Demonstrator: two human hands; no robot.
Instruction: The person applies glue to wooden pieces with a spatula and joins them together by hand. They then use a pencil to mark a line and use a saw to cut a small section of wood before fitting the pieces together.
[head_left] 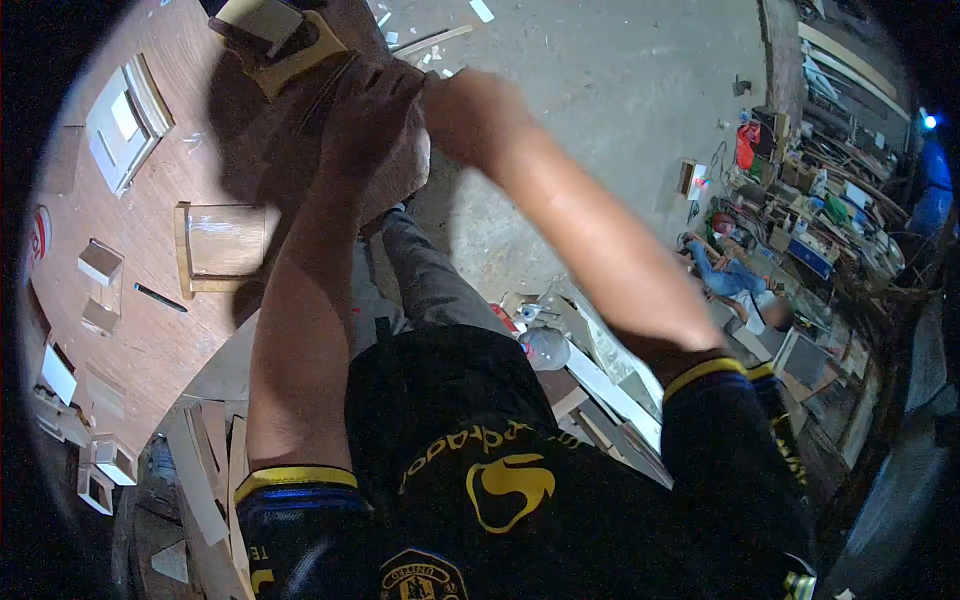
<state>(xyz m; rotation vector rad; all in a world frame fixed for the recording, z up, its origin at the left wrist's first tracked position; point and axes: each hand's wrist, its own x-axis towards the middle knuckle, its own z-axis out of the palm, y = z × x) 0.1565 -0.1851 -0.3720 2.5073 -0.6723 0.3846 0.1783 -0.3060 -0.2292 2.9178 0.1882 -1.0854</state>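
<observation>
Woodwork (298, 62) is showing over the table (235, 355), forward and left of both hands, its long axis unclear. The left hand (372, 112) is lying nearer; the right hand (472, 112) is blurring alongside. I'm not making out either hand's opening or hold.

Black shirt (600, 530), yellow logo (536, 482), yellow-and-blue cuffs (297, 478), tan wooden piece (302, 65), brown wood-grained tabletop (165, 350)

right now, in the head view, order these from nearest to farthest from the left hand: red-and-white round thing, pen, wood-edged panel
1. wood-edged panel: on the table, nearest the left hand
2. pen: left of the panel
3. red-and-white round thing: far left
</observation>
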